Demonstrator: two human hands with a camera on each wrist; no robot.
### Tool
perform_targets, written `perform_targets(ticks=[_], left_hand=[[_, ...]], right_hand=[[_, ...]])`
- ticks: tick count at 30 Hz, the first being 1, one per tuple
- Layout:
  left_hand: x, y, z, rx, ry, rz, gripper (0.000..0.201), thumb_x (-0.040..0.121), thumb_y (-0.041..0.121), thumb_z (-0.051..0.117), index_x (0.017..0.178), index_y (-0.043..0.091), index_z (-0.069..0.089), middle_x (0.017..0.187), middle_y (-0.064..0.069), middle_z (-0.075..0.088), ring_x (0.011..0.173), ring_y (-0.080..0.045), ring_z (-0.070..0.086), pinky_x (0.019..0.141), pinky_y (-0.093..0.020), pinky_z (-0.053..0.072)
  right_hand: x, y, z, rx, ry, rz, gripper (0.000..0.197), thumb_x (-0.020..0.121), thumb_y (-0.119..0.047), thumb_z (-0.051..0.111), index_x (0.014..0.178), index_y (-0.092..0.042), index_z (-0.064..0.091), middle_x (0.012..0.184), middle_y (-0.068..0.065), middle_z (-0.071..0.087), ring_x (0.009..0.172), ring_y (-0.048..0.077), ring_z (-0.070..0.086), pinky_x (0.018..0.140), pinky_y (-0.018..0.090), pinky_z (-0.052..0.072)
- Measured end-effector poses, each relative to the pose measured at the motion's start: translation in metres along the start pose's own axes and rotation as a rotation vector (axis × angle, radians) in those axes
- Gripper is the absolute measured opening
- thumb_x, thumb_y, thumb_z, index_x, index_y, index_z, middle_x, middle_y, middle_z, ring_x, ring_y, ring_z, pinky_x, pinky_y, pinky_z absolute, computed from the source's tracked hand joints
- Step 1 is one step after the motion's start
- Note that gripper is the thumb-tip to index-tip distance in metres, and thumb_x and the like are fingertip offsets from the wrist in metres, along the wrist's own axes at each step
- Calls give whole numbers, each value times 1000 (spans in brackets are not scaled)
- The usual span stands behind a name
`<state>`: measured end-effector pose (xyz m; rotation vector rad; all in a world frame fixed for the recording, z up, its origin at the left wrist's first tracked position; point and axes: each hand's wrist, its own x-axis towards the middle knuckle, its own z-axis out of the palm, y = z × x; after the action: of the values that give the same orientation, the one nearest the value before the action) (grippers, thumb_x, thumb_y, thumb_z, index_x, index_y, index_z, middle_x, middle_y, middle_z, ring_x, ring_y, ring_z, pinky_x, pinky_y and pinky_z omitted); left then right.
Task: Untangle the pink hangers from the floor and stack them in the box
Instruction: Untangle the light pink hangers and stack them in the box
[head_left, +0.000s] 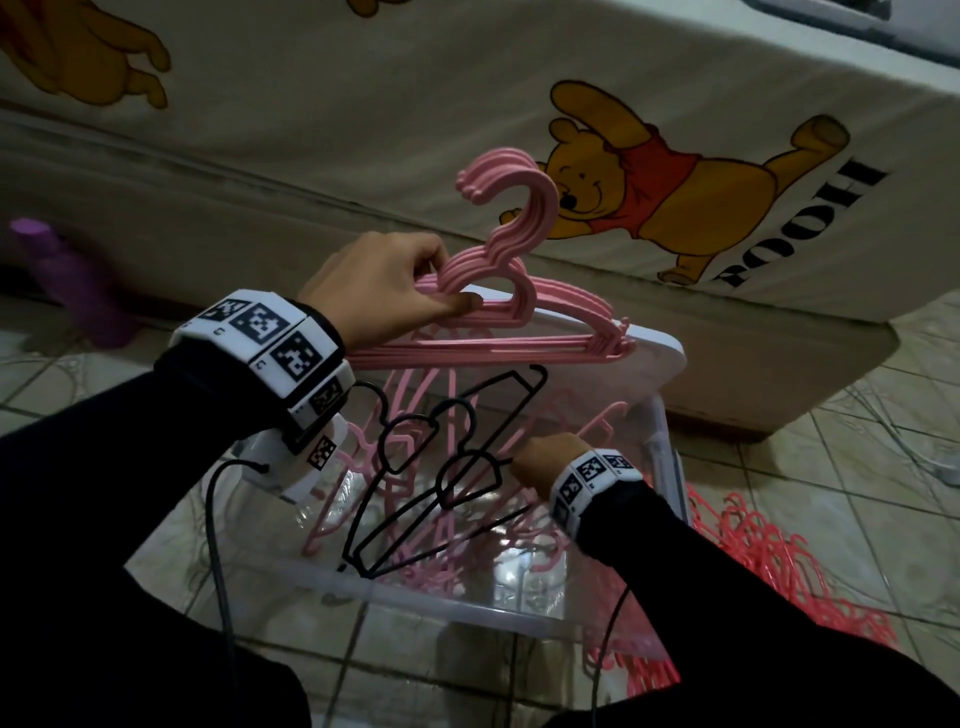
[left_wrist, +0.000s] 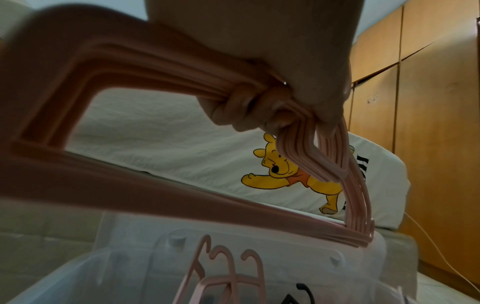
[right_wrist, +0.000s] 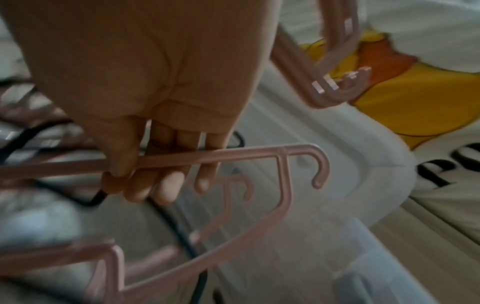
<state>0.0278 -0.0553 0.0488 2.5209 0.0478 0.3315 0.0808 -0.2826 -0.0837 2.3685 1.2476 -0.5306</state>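
Note:
My left hand (head_left: 395, 286) grips a neat bundle of several pink hangers (head_left: 514, 306) near their necks, hooks pointing up, above the far rim of the clear plastic box (head_left: 467, 608). In the left wrist view my fingers (left_wrist: 246, 111) curl round that pink bundle (left_wrist: 130, 67). Inside the box lie tangled pink hangers (head_left: 415, 519) and black hangers (head_left: 447, 467). My right hand (head_left: 545, 462) reaches into the box. The right wrist view shows its thumb and fingers (right_wrist: 145, 185) pinching the bar of one pink hanger (right_wrist: 233, 158).
A bed with a cartoon bear sheet (head_left: 649, 192) stands right behind the box. A heap of red hangers (head_left: 779, 582) lies on the tiled floor at the right. A purple bottle (head_left: 72, 280) stands at the far left. Cables (head_left: 218, 561) hang from my wrists.

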Motion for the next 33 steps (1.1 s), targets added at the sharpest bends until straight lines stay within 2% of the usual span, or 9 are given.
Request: perform_targets(ticks=[4,6,9,14,17,21,25,30,33], left_hand=[[1,0,-2,-9,17,6,39,68,70,62,73,32,56,77,6,62,76,-16,57,66,-35,45],[1,-1,-4,-33,35,-2,41,66,73,61,75,33,58,85,10,63,84,-12,59,73,-32,47],[2,-3,-8,-86,85,-36,52,60,80,59,78,31,61,89,10,66,89,-13,61,82,-39,51],[2,-7,-13,-97,162,-60,48,62,76,60,76,30,61,80,10,67,83,-14,62,79,-44,52],[1,-7,-13,-101,151,-69,51,61,77,60,78,29,62,83,7,68,84,-16,64,80,-46,52],[0,-4,-11,-87,122,-53,50,63,76,61,81,29,63,89,5,69,91,-17,63,84,-47,51],[0,-2,-10,-81,108,-49,50,63,76,60,82,29,63,91,7,68,92,-16,62,84,-47,51],[3,-4,-9,-62,145,-59,45,66,73,63,79,30,61,86,7,67,89,-16,61,81,-45,51],[4,-7,-10,-62,162,-66,47,64,75,61,77,30,60,84,6,67,85,-17,61,77,-42,51]], right_hand=[[-6,10,-31,64,64,26,25,89,-11,49,108,-10,66,113,13,64,104,33,61,79,36,47],[-14,16,-44,1,148,19,24,89,-14,51,105,-14,68,114,8,63,105,30,59,84,35,44],[-31,27,-59,-35,228,28,22,88,-20,53,102,-23,70,113,2,64,108,24,55,87,31,36],[-47,33,-62,102,108,138,25,90,-20,54,111,-17,68,118,9,61,106,30,60,80,33,45],[-46,16,-46,33,83,89,27,91,-14,50,113,-12,65,119,10,60,109,29,58,80,36,47],[-39,-10,-21,-122,67,-40,29,92,-5,44,114,-6,63,119,11,57,111,31,53,69,36,42],[-36,-11,-15,-150,82,-45,28,93,-5,44,115,-9,62,119,9,55,112,28,49,69,34,40],[-46,14,-39,-62,200,17,26,93,-11,47,112,-16,63,119,7,56,111,27,52,77,35,44],[-58,31,-59,204,228,116,21,93,-18,48,108,-20,62,110,9,61,100,30,59,76,34,45]])
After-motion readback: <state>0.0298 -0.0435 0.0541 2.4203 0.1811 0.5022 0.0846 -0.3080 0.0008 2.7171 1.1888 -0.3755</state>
